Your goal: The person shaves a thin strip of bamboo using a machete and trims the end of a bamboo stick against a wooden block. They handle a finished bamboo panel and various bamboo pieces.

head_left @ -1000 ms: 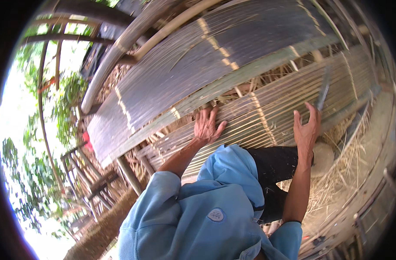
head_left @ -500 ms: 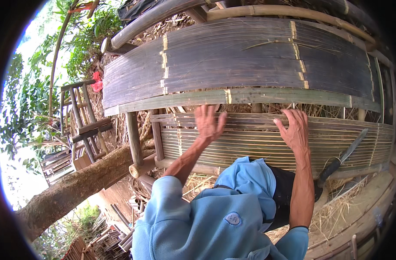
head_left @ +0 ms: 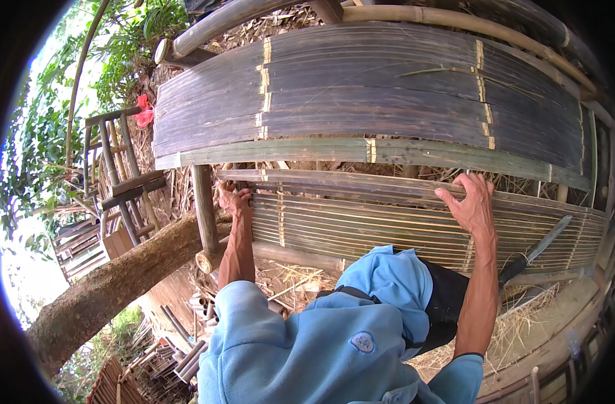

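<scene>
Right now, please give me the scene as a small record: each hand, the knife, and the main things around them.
left hand: at left end of far slat, fingers bent; grip unclear
right hand: on the slatted bamboo panel, at its far edge
knife: right of right hand, blade over the slatted bamboo panel
dark bamboo panel: beyond both hands
tree trunk: lower left

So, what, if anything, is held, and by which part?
Apparently a long, flat, brown bamboo strip: the left hand at its left end, the right hand along its edge farther right.
</scene>
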`<state>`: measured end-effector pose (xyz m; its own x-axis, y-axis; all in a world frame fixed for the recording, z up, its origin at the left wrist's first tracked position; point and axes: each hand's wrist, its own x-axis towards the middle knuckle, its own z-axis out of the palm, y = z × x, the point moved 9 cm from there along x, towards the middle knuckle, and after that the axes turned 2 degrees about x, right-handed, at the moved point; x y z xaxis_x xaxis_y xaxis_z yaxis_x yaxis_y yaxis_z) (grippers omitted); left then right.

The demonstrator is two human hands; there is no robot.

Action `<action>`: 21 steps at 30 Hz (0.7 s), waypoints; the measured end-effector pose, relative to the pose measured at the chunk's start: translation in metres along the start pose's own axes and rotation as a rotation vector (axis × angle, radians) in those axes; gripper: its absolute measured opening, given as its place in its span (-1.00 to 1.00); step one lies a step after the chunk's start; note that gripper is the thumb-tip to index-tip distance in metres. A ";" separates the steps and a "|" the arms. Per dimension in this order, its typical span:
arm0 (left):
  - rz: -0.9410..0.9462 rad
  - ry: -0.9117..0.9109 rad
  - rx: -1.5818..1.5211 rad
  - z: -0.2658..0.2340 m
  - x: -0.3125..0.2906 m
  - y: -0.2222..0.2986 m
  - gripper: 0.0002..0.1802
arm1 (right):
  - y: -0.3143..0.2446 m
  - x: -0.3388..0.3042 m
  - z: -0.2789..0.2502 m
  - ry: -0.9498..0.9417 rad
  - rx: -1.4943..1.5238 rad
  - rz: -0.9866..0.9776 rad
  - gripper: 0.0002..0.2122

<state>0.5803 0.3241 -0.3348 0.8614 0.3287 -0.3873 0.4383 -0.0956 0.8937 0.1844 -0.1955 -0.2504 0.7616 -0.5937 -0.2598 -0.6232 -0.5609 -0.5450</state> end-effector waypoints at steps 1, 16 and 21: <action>0.005 0.003 -0.002 -0.002 0.001 0.011 -0.62 | -0.001 0.000 0.000 0.001 0.003 -0.005 -0.52; -0.336 -0.374 -0.140 -0.033 0.021 -0.001 -0.71 | -0.016 -0.011 -0.024 0.263 0.010 -0.103 -0.55; -0.322 -0.360 -0.041 -0.022 0.012 0.001 -0.57 | -0.015 -0.023 -0.029 0.383 -0.024 -0.133 -0.62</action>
<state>0.5858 0.3491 -0.3336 0.7210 -0.0114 -0.6929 0.6929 -0.0034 0.7211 0.1709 -0.1904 -0.2133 0.7175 -0.6843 0.1299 -0.5309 -0.6580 -0.5340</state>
